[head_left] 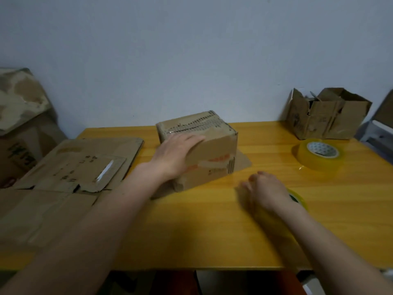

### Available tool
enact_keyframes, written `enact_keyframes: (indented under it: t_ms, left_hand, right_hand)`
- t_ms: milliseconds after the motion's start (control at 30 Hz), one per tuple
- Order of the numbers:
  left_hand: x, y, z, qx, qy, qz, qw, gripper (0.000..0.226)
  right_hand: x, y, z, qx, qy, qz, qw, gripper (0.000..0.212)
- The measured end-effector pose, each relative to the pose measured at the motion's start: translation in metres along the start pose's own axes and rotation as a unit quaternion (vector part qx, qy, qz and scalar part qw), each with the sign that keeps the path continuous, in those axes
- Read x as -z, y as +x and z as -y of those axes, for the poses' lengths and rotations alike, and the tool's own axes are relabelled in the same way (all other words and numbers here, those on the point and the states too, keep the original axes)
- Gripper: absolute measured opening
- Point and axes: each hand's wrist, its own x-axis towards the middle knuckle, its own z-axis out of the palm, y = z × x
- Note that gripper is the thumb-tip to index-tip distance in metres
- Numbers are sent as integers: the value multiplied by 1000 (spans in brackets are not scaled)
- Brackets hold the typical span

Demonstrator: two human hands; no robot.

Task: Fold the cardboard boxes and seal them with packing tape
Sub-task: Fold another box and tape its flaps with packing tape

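Note:
A folded cardboard box (212,150) stands in the middle of the yellow table (212,231), its bottom flaps spread on the tabletop. My left hand (174,154) lies flat over the box's top near corner, fingers straight. My right hand (265,190) is blurred just in front and to the right of the box, fingers curled; a yellow tape roll (297,199) peeks out from behind it, and I cannot tell whether the hand holds it. A second, larger roll of yellow packing tape (319,155) lies flat at the right.
Flattened cardboard boxes (70,167) are piled on the table's left side. A torn open box (325,116) sits at the back right by the wall. More cardboard (21,116) leans off the table at far left.

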Motion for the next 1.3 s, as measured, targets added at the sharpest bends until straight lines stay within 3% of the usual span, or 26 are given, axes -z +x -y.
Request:
enact_keyframes:
  t_ms: [100,167,267,400,500,633,733,800,933,1000,1200,1300]
  left_hand:
    - [1,-14,21,34,2,-42,999,64]
    - [0,-20,28,88,3,-112,990,48]
    - [-5,-23,13,165,-13,-204,965,23]
    - [-27,-17,-33,177,12,-124,976,57]
    - [-38,-8,-41,190,35,-118,974,55]
    - [-37,-6,-27,119,-35,-141,982,39]
    - [-26,-17,-9,33,-149,-118,981,43]
    - [-20,-28,2,7,-191,-110,975,43]
    - [-10,-42,13,14,-186,-109,976,41]
    - [-7,-44,15,13,-174,-110,978,40]
    - [-12,-45,15,3,-154,-127,980,37]
    - [-15,-45,14,3,-152,-142,978,37]
  right_hand:
    - [11,4,6,-17,209,-149,966,31]
    - [19,6,18,11,288,-179,941,31]
    - [28,5,48,48,458,-104,881,38]
    - [23,-7,87,53,637,17,769,39]
    - [25,-14,91,-6,737,34,675,31]
    - [41,-16,73,-8,806,94,584,28]
    - [52,-22,68,26,848,205,488,33]
    - [53,-25,71,38,853,258,452,40]
    - [46,-29,87,51,835,313,449,49]
    - [44,-31,93,53,820,317,474,48]
    - [52,-38,96,83,670,194,712,43]
    - [54,-40,95,98,573,122,805,44]
